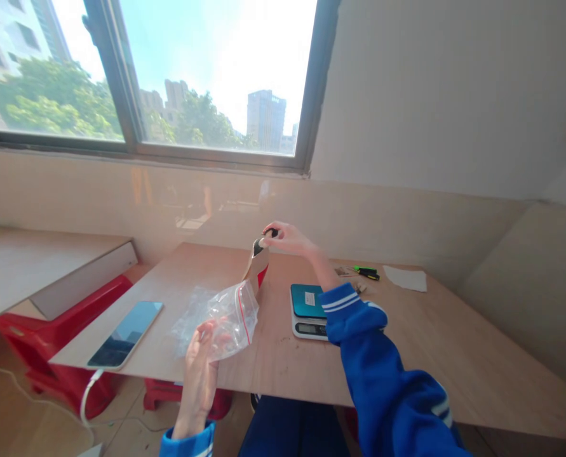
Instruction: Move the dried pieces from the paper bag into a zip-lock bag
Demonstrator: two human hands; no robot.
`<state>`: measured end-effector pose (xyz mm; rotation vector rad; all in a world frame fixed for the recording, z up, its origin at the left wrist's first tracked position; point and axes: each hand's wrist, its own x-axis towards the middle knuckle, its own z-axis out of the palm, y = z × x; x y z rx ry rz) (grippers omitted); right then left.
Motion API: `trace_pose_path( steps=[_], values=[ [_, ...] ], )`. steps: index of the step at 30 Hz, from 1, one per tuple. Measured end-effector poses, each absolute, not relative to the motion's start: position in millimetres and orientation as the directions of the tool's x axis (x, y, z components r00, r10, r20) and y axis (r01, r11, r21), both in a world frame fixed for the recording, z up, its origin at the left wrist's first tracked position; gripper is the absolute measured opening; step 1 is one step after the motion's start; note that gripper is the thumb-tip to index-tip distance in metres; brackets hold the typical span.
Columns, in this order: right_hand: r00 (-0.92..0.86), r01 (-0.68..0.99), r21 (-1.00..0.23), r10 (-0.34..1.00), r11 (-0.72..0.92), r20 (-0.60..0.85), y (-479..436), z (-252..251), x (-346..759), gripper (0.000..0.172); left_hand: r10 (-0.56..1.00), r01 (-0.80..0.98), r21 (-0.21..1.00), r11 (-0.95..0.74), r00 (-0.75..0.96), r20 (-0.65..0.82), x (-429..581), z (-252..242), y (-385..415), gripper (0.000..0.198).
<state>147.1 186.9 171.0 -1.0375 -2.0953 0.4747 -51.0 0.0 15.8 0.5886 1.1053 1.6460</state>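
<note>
My left hand (201,362) is closed on a clear zip-lock bag (228,324) with a red strip along its mouth. More clear plastic (190,317) lies on the table just behind it. Past the zip-lock bag stands a brown pouch (255,265) with a red patch, its lower part hidden by the plastic. At the pouch's top, my right hand (285,240) has its fingers pinched around something small and dark, too small to name. Under my right forearm sits a digital scale (308,304) with a teal plate, partly covered by my blue sleeve.
A phone (126,336) with a white cable lies at the table's (435,362) left edge. Behind the scale are a black-and-yellow cutter (369,274), a green-handled tool (363,269) and white paper (405,278). Red stools (80,336) stand below another table at left.
</note>
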Motion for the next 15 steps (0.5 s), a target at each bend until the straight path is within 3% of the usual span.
trace_pose_path(
  steps=[2,6,11,15],
  values=[
    [-0.45,0.582,-0.536,0.792,0.611,0.414,195,166,141,0.022,0.921,-0.461,0.886,-0.048,-0.364,-0.139,-54,17,-1,0.062],
    [-0.418,0.615,-0.485,0.779,0.621,0.467,197,150,135,0.029,0.919,-0.434,0.9,-0.04,-0.37,-0.137,-56,16,-1,0.06],
    [-0.417,0.443,-0.57,0.722,0.692,0.552,191,134,135,0.034,0.914,-0.376,0.926,-0.027,-0.384,-0.129,-60,13,-2,0.058],
    [-0.341,0.358,-0.668,0.757,0.652,0.557,189,127,137,0.025,0.919,-0.24,0.969,-0.061,-0.393,-0.039,-65,10,-3,0.053]
  ],
)
